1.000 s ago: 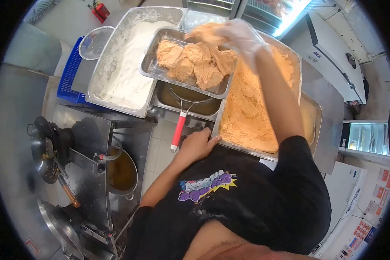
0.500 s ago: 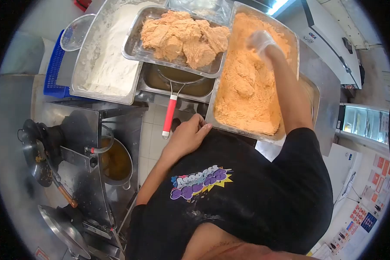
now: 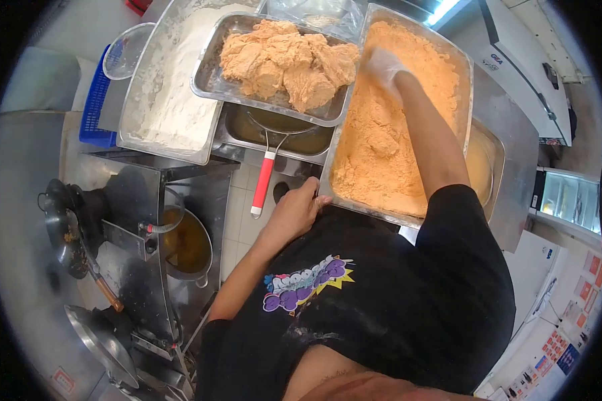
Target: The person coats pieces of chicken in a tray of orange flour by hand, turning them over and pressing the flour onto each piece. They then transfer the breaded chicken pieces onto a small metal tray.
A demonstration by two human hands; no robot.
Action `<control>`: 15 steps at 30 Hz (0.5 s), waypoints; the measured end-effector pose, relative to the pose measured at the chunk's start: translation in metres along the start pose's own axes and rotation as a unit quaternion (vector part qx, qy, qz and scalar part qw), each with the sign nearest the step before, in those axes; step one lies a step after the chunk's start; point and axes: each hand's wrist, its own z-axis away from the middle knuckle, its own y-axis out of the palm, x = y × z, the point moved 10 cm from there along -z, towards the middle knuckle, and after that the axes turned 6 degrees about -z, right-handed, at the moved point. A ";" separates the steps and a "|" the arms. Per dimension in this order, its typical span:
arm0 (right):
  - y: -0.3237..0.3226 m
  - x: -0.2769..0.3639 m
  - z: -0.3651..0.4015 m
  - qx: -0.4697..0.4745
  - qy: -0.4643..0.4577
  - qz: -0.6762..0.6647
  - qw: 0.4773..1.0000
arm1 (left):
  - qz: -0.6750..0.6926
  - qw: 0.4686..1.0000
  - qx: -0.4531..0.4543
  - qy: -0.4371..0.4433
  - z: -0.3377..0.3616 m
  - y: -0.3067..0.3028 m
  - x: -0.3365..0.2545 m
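A large metal tray is filled with orange breading flour. My right hand, in a clear plastic glove, reaches into the flour at the tray's far left side. Its fingers are blurred and partly sunk, so what they hold is hidden. Bare, my left hand pinches the near left corner of this tray between thumb and fingers. To the left, a smaller metal tray carries several coated chicken pieces. A strainer with a red handle rests over a pan of liquid beneath it.
A tray of white flour stands at the left, beside a blue basket and a clear round bowl. Lower left are a pot of brown liquid and a wok. Another pan sits right of the breading tray.
My right hand has shifted left across the flour, toward the tray's left wall. My left hand stays by the tray's corner. The whole view has shifted slightly.
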 end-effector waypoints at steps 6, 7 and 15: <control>0.037 0.021 0.055 0.079 -0.050 0.150 0.984 | -0.004 1.000 0.007 0.003 -0.003 -0.002 -0.002; 0.031 0.024 0.063 0.082 -0.087 0.147 0.982 | -0.032 0.999 -0.006 0.014 -0.003 -0.004 -0.004; -0.059 -0.068 0.054 0.040 0.151 0.083 0.984 | -0.063 0.998 -0.001 0.024 -0.002 -0.002 -0.001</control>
